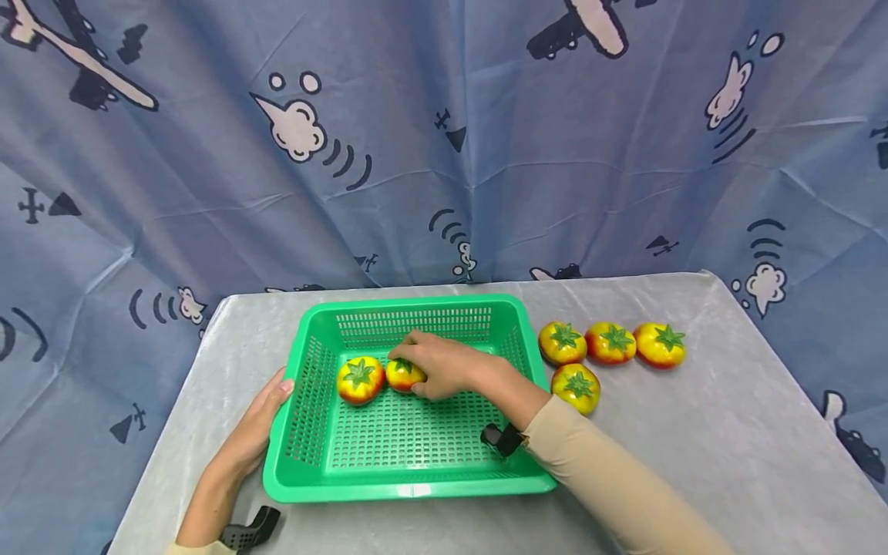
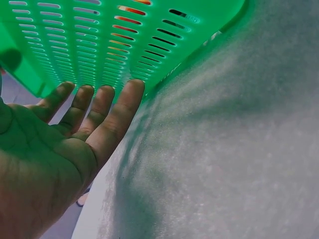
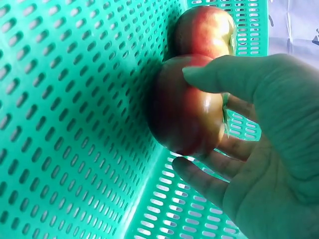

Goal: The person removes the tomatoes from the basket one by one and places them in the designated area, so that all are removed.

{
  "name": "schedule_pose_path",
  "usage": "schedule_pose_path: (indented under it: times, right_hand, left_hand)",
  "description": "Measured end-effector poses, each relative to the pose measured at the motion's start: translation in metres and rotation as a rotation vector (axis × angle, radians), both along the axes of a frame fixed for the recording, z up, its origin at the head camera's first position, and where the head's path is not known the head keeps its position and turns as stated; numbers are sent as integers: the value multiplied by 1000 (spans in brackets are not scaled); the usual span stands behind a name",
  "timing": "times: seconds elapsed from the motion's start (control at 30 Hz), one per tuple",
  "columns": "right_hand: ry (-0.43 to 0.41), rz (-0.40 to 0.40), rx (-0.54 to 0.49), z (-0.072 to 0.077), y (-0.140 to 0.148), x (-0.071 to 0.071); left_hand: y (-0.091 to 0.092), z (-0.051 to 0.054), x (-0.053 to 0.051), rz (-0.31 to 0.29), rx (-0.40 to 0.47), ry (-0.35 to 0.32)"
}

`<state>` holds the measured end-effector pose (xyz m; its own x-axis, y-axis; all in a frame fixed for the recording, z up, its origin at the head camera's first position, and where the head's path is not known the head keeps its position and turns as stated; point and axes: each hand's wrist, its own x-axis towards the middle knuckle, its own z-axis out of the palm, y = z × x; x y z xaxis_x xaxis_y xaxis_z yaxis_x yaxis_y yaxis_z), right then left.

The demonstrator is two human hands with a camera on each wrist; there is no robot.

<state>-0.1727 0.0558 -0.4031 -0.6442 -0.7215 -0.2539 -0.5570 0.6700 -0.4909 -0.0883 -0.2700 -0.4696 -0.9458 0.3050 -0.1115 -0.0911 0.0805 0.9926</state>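
A green plastic basket (image 1: 416, 488) with slotted walls stands on the table. Inside it, my right hand (image 1: 447, 366) grips a yellow-and-red tomato (image 1: 404, 376) with a green leafy top. In the right wrist view, the thumb lies over this tomato (image 3: 187, 107) and the other fingers are around its far side. A second tomato (image 1: 360, 380) sits just left of it in the basket. My left hand (image 1: 253, 428) holds the basket's left side, a digit over the rim. In the left wrist view, its fingertips touch the slotted outer wall (image 2: 89, 45).
Right of the basket, three tomatoes lie in a row: one (image 1: 563, 343) near the rim, one (image 1: 610, 343) in the middle, one (image 1: 660, 344) farthest right. Another tomato (image 1: 576, 388) lies in front, close to the basket. A blue patterned curtain (image 1: 416, 216) hangs behind the grey-covered table (image 1: 701, 455).
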Motion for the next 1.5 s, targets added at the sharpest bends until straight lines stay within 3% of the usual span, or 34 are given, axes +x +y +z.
schedule_pose_path:
  times: [0.2,0.5,1.5]
  right_hand:
    - [9,-26,-5,0,1,-1]
    - [5,5,-31,-2,5,-2]
    - [48,14,-4,2,3,-2]
  left_hand:
    - [-1,-1,-1,2,22,-1]
    - [0,-2,-3,-30,58,8]
    - [4,1,1,25,-23,-20]
